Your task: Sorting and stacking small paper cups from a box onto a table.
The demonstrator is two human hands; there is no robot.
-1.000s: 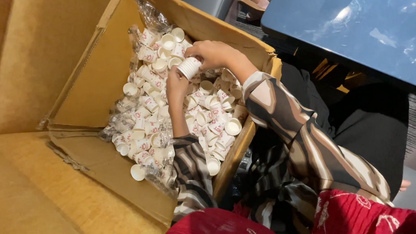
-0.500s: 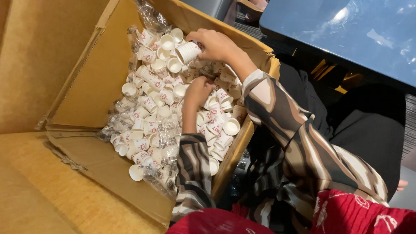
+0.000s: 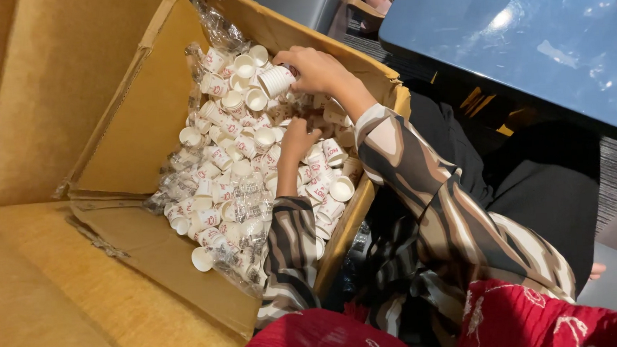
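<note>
Reaching into the open cardboard box (image 3: 144, 126), the person worked among a heap of small white paper cups (image 3: 237, 163) with red print, many of them lying in torn clear plastic wrap (image 3: 244, 229). The right hand (image 3: 317, 71) sat at the far end of the box, its fingers (image 3: 295, 61) closed around 1 paper cup (image 3: 275, 81) held on its side just above the pile. The left hand (image 3: 298, 140) was lower, near the middle of the heap, fingers curled down onto the loose cups (whether it actually gripped any could not be told). The step in hand looked like picking cups out 1 at a time. A next pick would seem to call for a light pinch, since such thin cups probably crush easily. A blue tabletop (image 3: 527, 49) stood beside the box.
</note>
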